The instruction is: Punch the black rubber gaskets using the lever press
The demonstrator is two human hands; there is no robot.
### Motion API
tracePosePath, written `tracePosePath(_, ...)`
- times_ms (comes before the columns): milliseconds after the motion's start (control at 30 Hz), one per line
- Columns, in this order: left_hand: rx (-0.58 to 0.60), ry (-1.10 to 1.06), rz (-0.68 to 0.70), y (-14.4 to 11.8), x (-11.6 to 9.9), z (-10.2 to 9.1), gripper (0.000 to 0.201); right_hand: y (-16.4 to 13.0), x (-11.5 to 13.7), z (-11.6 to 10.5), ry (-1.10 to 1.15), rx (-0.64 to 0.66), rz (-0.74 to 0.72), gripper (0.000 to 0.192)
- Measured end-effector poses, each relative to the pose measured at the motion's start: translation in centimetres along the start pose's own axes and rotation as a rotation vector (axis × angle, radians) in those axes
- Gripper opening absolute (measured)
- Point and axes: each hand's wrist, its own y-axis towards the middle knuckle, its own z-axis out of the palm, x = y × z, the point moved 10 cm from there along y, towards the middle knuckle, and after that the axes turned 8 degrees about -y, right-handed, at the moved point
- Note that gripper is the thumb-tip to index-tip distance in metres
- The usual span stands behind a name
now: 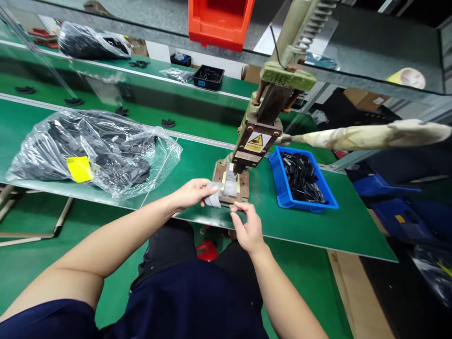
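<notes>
Head cam's giving me a decent look from my end: the left hand [192,192] has its fingers pinched on a grey curved piece [213,197], thumb on top, at the left side of the hand press [260,126]'s base plate [243,187]; could be more than one piece stacked, I can't tell from here. Right hand [250,227] is up near the front edge of that plate, thumb and index tips close together, so a narrow gap, but no way for me to say if there's something tiny between them. Another grey piece [230,186] sits on the plate, near the lower end of the ram. The press stands on a green surface [194,157], and I've got a blue bin [306,205] of black parts [302,176] just right of it, plus a big clear plastic bag [106,141] of dark pieces on the left with a yellow label [79,169]. Press lever [363,136] sticks out right, wrapped in something pale, and a red bin [221,34] is up top by the shelf [148,21]
</notes>
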Motion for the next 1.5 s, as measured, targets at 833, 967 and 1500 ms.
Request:
tracePosePath(833, -0.44, 0.116, 0.073, 11.9, 0.9, -14.4, 0.046, 2.3, -15.1, -17.7, -0.487, -0.096, 0.392, 0.036)
tracePosePath(967, -0.361, 0.309, 0.145, 6.6, 3.0, -13.7, 0.072, 6.3, -20.1, -20.5, -0.701, 0.065, 0.56, 0.032)
tracePosePath(1500, -0.268, 1.061, 0.374, 0.5, 3.5, -4.6, 0.036, 9.6, -26.4, -15.3, -0.892, 0.509, 0.864, 0.043)
